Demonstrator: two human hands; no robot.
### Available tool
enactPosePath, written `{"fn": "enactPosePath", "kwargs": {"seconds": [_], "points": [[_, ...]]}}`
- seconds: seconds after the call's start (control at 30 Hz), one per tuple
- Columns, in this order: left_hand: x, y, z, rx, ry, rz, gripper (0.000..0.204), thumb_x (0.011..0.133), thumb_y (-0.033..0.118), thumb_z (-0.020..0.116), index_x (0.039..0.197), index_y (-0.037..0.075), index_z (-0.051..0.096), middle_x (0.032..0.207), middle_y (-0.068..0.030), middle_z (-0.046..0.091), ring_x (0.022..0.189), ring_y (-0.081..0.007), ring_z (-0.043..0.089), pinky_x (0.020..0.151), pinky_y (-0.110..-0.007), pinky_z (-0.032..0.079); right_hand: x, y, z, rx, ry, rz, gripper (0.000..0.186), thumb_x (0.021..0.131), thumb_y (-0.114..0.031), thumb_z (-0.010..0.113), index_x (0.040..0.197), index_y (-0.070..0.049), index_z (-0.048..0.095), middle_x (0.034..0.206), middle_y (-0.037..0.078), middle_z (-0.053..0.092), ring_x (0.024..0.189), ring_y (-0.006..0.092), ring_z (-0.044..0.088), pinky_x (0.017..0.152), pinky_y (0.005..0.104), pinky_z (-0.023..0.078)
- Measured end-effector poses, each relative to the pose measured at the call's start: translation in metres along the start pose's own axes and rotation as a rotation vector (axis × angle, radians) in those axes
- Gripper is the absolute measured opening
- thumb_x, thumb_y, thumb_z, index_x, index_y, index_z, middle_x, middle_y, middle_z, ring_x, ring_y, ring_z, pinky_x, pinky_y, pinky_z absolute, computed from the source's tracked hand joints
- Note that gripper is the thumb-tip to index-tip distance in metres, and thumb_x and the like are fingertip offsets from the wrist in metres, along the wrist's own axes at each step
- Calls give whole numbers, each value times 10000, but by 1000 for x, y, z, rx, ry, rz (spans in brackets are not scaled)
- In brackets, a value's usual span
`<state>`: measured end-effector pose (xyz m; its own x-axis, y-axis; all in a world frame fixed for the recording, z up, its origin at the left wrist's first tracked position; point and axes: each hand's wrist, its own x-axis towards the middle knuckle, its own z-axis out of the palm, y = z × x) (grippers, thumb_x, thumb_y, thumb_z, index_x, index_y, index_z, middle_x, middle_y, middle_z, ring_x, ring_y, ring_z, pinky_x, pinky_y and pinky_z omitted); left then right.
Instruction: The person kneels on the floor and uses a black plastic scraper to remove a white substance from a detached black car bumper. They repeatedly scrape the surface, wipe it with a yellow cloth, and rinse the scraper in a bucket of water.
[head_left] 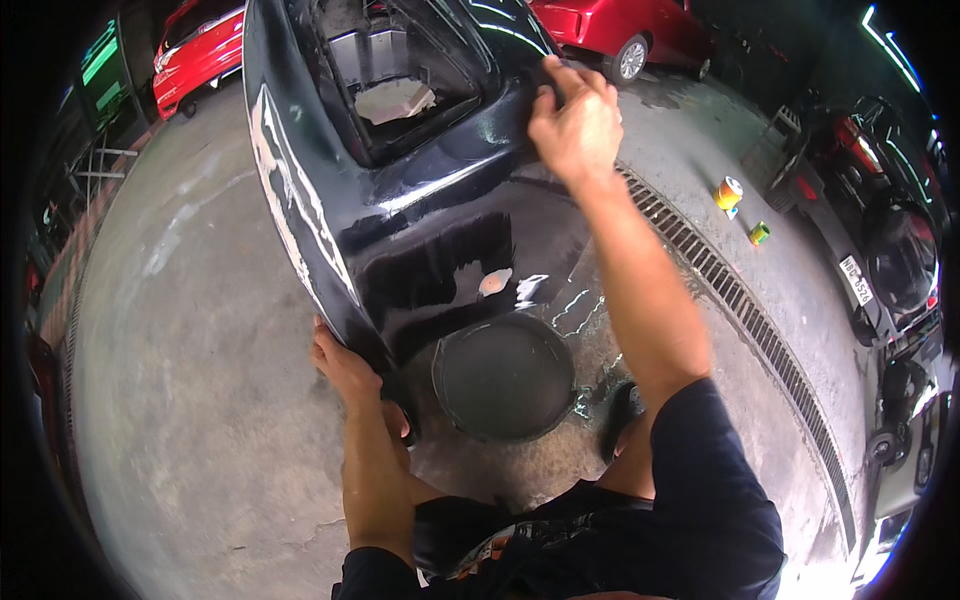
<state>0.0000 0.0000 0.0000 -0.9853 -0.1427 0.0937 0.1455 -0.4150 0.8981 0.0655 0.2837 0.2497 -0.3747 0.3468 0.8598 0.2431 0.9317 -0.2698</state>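
Observation:
A glossy black car body panel (430, 190), with a window opening and pale bare patches along its left side and lower face, stands tilted in front of me. My right hand (575, 125) grips its upper right edge with bent fingers. My left hand (345, 365) holds the lower left edge, its fingertips round the outside. Below the panel, between my feet, a dark round bucket (500, 375) sits on wet concrete; I cannot make out whether the panel touches it.
Two red cars (200, 55) (590, 20) stand at the back. Dark vehicles (890, 250) line the right. A drain grate (760, 340) crosses the concrete floor (200, 330) at right, with a yellow can (728, 195) and a green can (759, 234) beyond it.

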Motion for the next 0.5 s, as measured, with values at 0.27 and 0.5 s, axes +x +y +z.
{"fn": "enactPosePath", "kwargs": {"seconds": [0.27,0.5], "points": [[-2,11,7,-2,36,-2,565,1113,398,435,1322,-71,669,1239,-140,706,1116,-262,676,993,-375,525,-37,20,-6,113,96,-200,385,925,-137,706,1303,-85,750,1117,227,708,1080,398,660,929,531,545],[-4,8,16,-54,131,-12,569,1114,391,423,1362,-68,650,1268,-149,688,1167,-275,652,1021,-393,513,-61,2,1,49,165,-172,429,865,-107,745,1292,-82,751,1195,240,671,1023,416,636,906,538,535]]}}
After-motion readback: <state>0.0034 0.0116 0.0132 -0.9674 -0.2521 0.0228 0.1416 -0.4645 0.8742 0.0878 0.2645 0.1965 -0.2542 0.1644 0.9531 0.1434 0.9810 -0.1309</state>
